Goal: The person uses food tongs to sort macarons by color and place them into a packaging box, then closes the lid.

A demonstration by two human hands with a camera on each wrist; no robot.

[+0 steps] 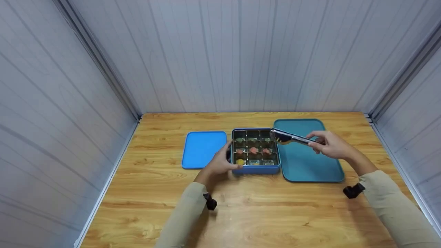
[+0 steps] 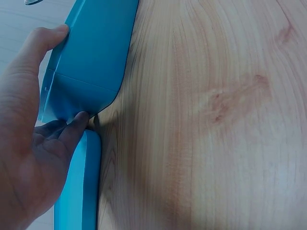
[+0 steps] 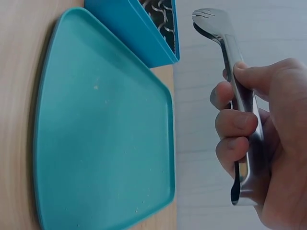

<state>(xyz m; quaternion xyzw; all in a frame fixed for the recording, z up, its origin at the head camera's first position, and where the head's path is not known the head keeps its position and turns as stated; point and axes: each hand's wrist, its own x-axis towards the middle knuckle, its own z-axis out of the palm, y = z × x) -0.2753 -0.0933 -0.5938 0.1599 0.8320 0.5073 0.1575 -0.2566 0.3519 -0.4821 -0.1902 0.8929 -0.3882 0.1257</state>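
Note:
A blue box (image 1: 256, 169) stands at mid-table, its dark insert split into small compartments. Green pieces lie in one row, reddish pieces (image 1: 253, 150) in another, and a yellow piece (image 1: 240, 162) in the front left compartment. My left hand (image 1: 220, 162) grips the box's front left corner, with the thumb (image 2: 57, 32) at the rim and fingers against the side wall. Metal tongs (image 1: 299, 138) lie in my right hand (image 1: 330, 144), fingers curled round their arms. Their tips (image 3: 208, 20) reach over the box's right edge; no piece shows between them.
To the right of the box lies a teal tray (image 1: 311, 168), under my right hand, with tiny specks on it (image 3: 96, 87). A flat blue lid-like panel (image 1: 201, 148) is at the box's left. Pale panelled walls (image 1: 220, 62) enclose the wooden table (image 1: 262, 210).

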